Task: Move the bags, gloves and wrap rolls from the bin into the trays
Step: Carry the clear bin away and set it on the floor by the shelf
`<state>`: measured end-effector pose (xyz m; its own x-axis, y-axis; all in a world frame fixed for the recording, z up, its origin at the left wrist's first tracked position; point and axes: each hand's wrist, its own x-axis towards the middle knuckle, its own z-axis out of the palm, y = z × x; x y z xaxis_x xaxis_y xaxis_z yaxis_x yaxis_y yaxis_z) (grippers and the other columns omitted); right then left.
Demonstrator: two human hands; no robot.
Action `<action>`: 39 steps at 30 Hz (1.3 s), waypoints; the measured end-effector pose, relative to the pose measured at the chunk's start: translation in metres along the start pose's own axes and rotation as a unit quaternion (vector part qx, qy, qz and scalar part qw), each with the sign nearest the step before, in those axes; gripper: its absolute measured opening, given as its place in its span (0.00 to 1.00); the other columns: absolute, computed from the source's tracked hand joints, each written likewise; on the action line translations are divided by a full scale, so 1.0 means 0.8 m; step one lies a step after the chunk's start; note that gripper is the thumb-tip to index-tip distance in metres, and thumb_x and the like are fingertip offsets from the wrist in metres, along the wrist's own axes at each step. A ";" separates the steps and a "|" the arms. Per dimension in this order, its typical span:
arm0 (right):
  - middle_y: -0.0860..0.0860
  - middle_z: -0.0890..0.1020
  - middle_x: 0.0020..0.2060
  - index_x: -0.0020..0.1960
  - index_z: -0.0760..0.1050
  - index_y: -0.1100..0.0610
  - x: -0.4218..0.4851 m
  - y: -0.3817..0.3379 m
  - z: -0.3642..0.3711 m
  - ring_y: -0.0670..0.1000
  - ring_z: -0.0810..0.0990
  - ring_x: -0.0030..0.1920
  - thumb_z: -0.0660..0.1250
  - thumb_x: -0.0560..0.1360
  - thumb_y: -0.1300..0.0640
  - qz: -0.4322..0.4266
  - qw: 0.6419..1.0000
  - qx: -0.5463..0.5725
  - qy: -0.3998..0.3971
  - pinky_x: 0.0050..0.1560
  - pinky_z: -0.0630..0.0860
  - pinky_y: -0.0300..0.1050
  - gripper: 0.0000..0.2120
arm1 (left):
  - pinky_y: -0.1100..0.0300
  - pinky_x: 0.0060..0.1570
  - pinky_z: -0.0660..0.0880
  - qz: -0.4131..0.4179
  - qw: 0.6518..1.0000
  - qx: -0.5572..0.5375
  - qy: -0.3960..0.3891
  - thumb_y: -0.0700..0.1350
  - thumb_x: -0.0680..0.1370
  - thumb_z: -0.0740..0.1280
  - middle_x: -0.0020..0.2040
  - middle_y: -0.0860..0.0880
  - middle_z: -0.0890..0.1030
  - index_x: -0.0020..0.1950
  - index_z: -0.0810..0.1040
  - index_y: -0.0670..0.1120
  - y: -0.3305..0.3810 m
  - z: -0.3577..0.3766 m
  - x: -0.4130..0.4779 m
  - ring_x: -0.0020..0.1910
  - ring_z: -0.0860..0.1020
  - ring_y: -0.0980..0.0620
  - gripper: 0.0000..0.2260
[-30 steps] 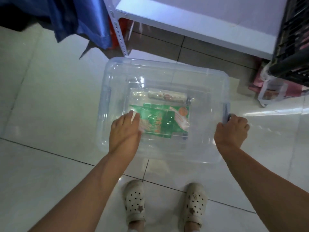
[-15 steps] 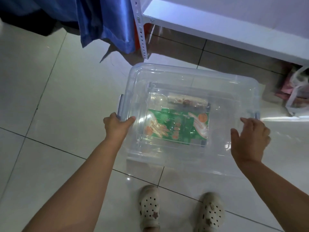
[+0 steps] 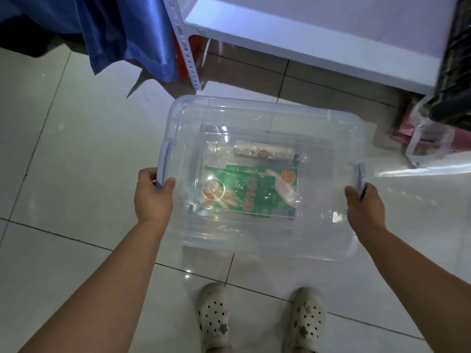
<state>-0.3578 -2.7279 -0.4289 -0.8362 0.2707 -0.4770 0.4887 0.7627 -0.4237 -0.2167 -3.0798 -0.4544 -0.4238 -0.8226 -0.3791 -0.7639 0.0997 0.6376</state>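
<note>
The clear lidded plastic bin (image 3: 254, 240) sits on the pale tiled floor (image 3: 76, 149), holding a flat green glove packet (image 3: 251, 192) and a wrap roll (image 3: 265, 154) (likely light, though slick-walled). The left hand (image 3: 154, 194) curls round the grey left latch (image 3: 163, 161), and the right hand (image 3: 365, 210) round the grey right latch (image 3: 360, 177), which look like the firmest holds.

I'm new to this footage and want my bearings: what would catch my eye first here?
A clear bin fills the centre of the view, with the left hand and right hand gripping the grey handles at its two ends. Through the plastic shows a bright green glove pack, with a wrap roll lying just beyond it. Blue cloth hangs at upper left, beside a white shelf.
</note>
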 end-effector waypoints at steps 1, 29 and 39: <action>0.62 0.76 0.48 0.59 0.69 0.65 0.003 -0.001 -0.002 0.61 0.76 0.45 0.61 0.78 0.53 0.016 1.000 0.005 -0.018 0.43 0.67 0.48 0.16 | 0.58 0.44 0.69 -0.025 1.000 0.007 -0.008 0.47 0.74 0.69 0.48 0.50 0.75 0.58 0.71 0.44 -0.003 -0.002 -0.001 0.43 0.75 0.48 0.16; 0.63 0.77 0.40 0.48 0.72 0.65 -0.161 -0.137 -0.292 0.59 0.77 0.38 0.65 0.76 0.50 0.113 0.960 0.247 0.063 0.39 0.73 0.51 0.16 | 0.52 0.43 0.69 0.074 0.993 0.064 -0.063 0.50 0.74 0.64 0.42 0.44 0.76 0.50 0.70 0.46 0.372 -0.190 -0.069 0.41 0.74 0.41 0.10; 0.54 0.79 0.37 0.43 0.73 0.60 -0.110 -0.170 -0.282 0.54 0.80 0.37 0.65 0.76 0.49 0.168 0.916 0.350 0.100 0.43 0.77 0.51 0.13 | 0.54 0.43 0.68 0.195 0.957 0.152 -0.154 0.40 0.74 0.62 0.54 0.39 0.77 0.64 0.70 0.47 0.466 -0.145 -0.010 0.45 0.73 0.42 0.18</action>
<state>-0.4070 -2.7225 -0.1559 -0.6034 0.5771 -0.5504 0.7087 0.0715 -0.7019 -0.4416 -3.1008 -0.1357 -0.7930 -0.4905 -0.3613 -0.6047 0.5616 0.5648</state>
